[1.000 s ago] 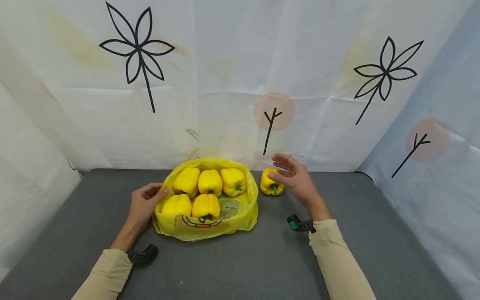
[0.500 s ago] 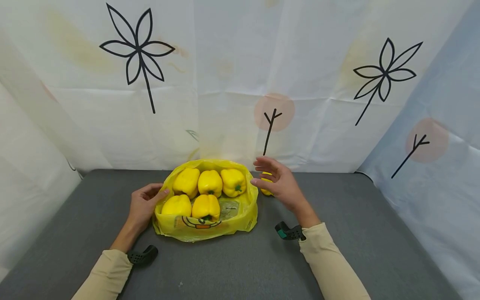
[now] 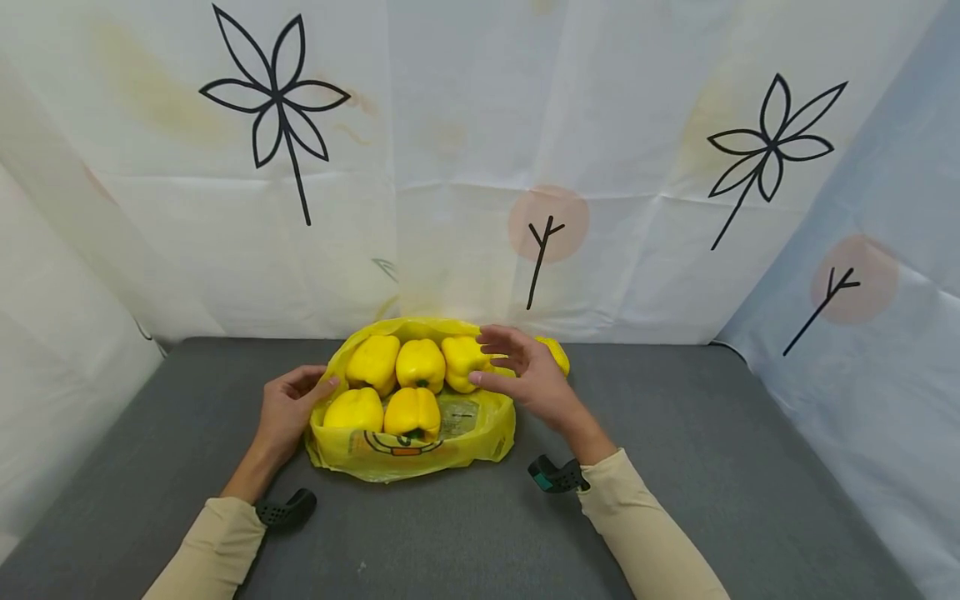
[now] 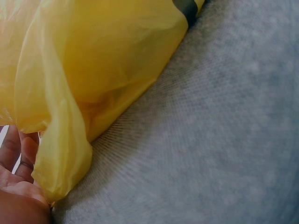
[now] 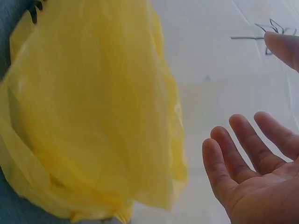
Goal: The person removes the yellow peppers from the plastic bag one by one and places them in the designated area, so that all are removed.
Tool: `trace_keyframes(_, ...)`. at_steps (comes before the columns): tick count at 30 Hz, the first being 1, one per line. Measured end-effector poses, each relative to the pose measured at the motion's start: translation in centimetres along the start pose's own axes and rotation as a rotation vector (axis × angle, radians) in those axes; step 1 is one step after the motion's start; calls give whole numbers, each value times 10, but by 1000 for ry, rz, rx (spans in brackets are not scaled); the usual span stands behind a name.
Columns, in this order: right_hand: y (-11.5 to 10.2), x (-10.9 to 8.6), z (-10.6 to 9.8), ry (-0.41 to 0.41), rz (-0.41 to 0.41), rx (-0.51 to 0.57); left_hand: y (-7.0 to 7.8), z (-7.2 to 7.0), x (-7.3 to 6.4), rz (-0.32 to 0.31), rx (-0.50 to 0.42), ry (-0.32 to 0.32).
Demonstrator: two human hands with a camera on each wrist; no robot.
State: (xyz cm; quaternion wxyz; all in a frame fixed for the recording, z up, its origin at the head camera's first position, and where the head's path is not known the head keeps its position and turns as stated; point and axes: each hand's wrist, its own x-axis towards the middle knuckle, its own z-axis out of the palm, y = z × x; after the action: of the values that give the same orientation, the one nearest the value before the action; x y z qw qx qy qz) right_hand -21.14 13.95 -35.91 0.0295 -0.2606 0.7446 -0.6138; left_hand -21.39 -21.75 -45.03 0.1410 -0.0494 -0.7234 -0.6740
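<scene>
A yellow plastic bag [image 3: 465,446] stands with its mouth spread wide, and several yellow bell peppers [image 3: 420,365] lie inside it. My left hand [image 3: 283,417] holds the bag's left rim, its thumb laid over the edge; in the left wrist view its fingers [image 4: 10,149] show behind a fold of the plastic. Over the bag's right rim hovers my right hand [image 3: 534,385], fingers spread and nothing in its grasp, partly covering one pepper. The right wrist view has its fingers [image 5: 252,149] beside the yellow plastic. Another yellow bell pepper [image 3: 557,353] sits outside the bag, partly hidden behind this hand.
A dark grey tabletop [image 3: 420,542] bears the bag and the loose pepper. White printed curtains [image 3: 450,167] rise along the table's back edge and down both sides. Each wrist wears a dark strap [image 3: 287,510].
My right hand has moved left, from in front of the loose pepper to above the bag's right rim. The left hand, the bag and the peppers have stayed in place.
</scene>
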Motion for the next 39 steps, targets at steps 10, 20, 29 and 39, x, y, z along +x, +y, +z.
trace_keyframes(10,3,0,26,-76,-3,-26,0,0,0,8,3,-2)
trace_keyframes(20,9,-2,44,-124,15,-54,1,0,0,-3,26,-6)
trace_keyframes(29,20,-3,55,-145,67,-55,-1,0,-1,3,41,-3)
trace_keyframes(39,34,-4,63,-110,109,-105,-1,1,-2,29,35,-2)
